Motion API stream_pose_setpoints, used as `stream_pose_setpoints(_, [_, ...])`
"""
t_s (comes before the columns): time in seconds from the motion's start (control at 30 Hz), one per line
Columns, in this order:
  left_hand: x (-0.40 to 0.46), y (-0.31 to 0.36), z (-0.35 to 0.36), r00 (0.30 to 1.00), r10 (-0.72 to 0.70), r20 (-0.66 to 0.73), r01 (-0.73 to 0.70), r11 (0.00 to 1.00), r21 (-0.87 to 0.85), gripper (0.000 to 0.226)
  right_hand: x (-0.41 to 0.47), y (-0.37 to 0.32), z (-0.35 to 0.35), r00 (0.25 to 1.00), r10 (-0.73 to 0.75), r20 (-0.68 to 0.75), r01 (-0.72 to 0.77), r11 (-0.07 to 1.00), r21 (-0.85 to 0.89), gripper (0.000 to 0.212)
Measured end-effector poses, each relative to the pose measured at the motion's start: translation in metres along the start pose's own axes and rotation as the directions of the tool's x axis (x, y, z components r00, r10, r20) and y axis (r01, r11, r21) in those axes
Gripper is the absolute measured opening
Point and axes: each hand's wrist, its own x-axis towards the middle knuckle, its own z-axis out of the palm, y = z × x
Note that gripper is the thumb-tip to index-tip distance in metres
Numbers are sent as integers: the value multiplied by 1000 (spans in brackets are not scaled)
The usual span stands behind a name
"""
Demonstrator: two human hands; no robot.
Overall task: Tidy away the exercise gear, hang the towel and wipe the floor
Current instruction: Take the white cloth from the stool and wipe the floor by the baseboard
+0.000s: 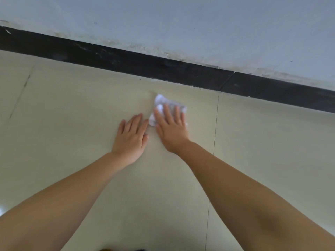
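Note:
A crumpled white cloth (pixel 161 102) lies on the pale tiled floor (pixel 76 109) near the wall. My right hand (pixel 171 128) presses flat on top of the cloth, fingers spread, covering its near part. My left hand (pixel 131 138) rests palm down on the bare floor just left of the cloth, its fingers together and its fingertips close to the cloth's edge. Both forearms reach in from the bottom of the view. No exercise gear or towel is in sight.
A black skirting strip (pixel 163 69) runs diagonally along the foot of a pale grey wall (pixel 199 24), a short way beyond the cloth. Thin tile joints (pixel 215 127) cross the floor to the right of my right hand and at the far left.

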Motion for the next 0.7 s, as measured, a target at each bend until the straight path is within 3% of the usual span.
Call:
stream_pose_setpoints(0.13, [1, -2, -1, 998, 26, -55, -24, 999, 38, 47, 10, 19, -16, 984, -154, 93, 164, 981, -105, 53])
stream_pose_setpoints(0.27, [8, 4, -9, 997, 18, 75, -29, 988, 150, 49, -37, 124, -25, 964, -246, 97, 262, 935, -239, 68])
stream_pose_setpoints(0.33, [14, 10, -19, 988, 10, 157, -42, 978, 205, 55, -71, 191, -39, 970, -192, 146, 227, 933, -278, 70])
stream_pose_setpoints(0.43, [28, 20, -37, 973, 10, 231, -75, 958, 276, 60, -113, 261, -62, 988, -7, 153, 48, 963, -266, 88])
stream_pose_setpoints(0.5, [36, 32, -43, 958, -59, 281, -25, 958, 285, 60, -119, 263, -53, 985, 126, 115, -101, 974, -202, 82])
stream_pose_setpoints(0.6, [40, 52, -38, 911, -242, 334, 162, 955, 250, 62, -94, 205, -19, 952, 280, -121, -289, 955, -63, 66])
stream_pose_setpoints(0.7, [43, 65, -30, 855, -367, 367, 321, 930, 180, 56, -63, 117, 2, 920, 335, -206, -323, 942, 88, 58])
